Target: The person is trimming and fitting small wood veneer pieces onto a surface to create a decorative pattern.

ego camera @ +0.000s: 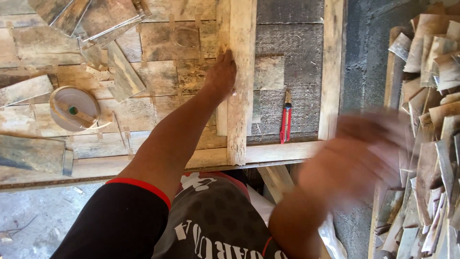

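Observation:
My left hand (pixel 221 76) rests flat against the left side of an upright pale wooden slat (pixel 241 72) lying across the workbench. It presses down on the brown veneer sheets (pixel 167 76) beside the slat. My right hand (pixel 357 156) is blurred with motion at the right, near the pile of curled bark-like strips (pixel 431 120); nothing shows clearly in it. A red utility knife (pixel 286 122) lies on the dark board just right of the slat.
A roll of pale tape (pixel 73 108) sits at the left on the bench. Loose veneer pieces (pixel 96 19) are stacked at the upper left. A wooden frame rail (pixel 332 67) borders the dark board. The grey concrete floor (pixel 28 216) shows below.

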